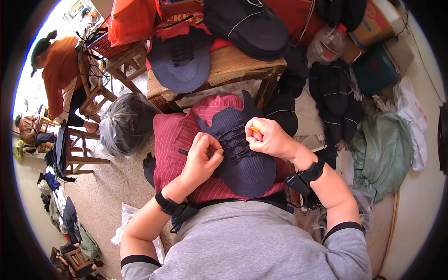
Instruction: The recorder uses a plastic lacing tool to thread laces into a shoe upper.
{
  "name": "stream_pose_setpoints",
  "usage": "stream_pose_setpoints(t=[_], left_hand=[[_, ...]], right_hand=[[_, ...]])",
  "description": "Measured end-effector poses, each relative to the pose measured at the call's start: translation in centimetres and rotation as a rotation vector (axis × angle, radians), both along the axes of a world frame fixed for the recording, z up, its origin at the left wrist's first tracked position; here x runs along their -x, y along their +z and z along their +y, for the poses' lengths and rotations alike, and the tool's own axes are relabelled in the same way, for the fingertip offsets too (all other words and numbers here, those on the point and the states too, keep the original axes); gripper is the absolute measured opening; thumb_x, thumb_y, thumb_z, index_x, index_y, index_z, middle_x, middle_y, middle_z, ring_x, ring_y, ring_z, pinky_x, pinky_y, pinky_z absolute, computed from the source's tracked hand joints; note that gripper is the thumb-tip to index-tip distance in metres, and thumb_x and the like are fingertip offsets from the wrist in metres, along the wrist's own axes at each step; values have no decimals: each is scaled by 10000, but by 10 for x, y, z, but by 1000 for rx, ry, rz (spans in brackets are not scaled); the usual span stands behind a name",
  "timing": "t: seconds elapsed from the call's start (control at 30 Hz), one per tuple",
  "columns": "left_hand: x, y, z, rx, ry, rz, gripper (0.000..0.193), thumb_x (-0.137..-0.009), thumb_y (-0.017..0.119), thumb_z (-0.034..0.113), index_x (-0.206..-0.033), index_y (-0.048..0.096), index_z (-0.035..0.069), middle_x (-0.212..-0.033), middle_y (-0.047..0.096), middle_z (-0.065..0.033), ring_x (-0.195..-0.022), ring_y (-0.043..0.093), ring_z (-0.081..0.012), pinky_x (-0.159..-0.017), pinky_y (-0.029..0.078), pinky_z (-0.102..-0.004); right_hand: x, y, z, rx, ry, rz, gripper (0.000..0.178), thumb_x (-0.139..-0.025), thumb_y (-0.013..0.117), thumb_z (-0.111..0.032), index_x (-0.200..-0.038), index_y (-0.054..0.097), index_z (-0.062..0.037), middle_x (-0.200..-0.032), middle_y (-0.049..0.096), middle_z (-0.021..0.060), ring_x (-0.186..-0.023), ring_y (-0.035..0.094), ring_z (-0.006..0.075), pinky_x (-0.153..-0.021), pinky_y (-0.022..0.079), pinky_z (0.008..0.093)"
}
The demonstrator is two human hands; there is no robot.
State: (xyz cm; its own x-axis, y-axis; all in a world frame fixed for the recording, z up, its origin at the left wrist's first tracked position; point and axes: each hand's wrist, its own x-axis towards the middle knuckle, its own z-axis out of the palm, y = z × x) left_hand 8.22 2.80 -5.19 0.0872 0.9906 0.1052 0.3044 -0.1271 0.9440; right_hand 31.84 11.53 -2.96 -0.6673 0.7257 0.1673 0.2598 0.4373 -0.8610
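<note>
A dark navy shoe upper [246, 175], its material finely textured, lies across my lap on a maroon striped cloth [170, 135]. Black laces [235, 143] run crosswise over its middle in several rows. My left hand [204, 156] is closed in a pinch at the left side of the lacing, seemingly on a lace end; the fingers partly hide it. At the right side of the lacing, my right hand [269, 136] grips a small yellow-handled tool [255, 129]. Its working tip is too small to make out.
Ahead stands a wooden bench [224, 70] bearing another laced upper [182, 60] and a tied navy stack [252, 30]. More tied bundles [333, 98] lie to the right, by a green sack [385, 154]. A grey plastic bag [127, 122] and a person in orange [63, 70] are left.
</note>
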Motion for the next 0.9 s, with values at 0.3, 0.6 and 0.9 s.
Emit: stream_pose_setpoints(t=[0.3,0.6,0.9], left_hand=[[0,-5,-3,131,127,-284,136,-902,642,-79,-995,598,9,-1024,508,-25,-800,594,-71,-712,535,-221],[-10,12,10,-67,111,55,155,-856,737,-26,-938,635,56,-930,483,0,-777,479,-80,-668,444,-217],[3,-9,3,79,102,-176,148,-906,643,-52,-993,547,18,-982,510,-33,-782,623,-98,-702,560,-237]], right_hand=[[1,-1,8,511,-41,270,82,-957,651,-62,-1033,627,-43,-856,535,-67,-770,460,16,-684,427,206],[10,20,12,224,7,-66,108,-876,687,-63,-951,620,-23,-727,562,24,-658,508,90,-630,460,276],[-4,-4,12,213,-94,33,99,-867,668,-42,-907,577,-35,-768,559,6,-686,507,73,-643,464,256]])
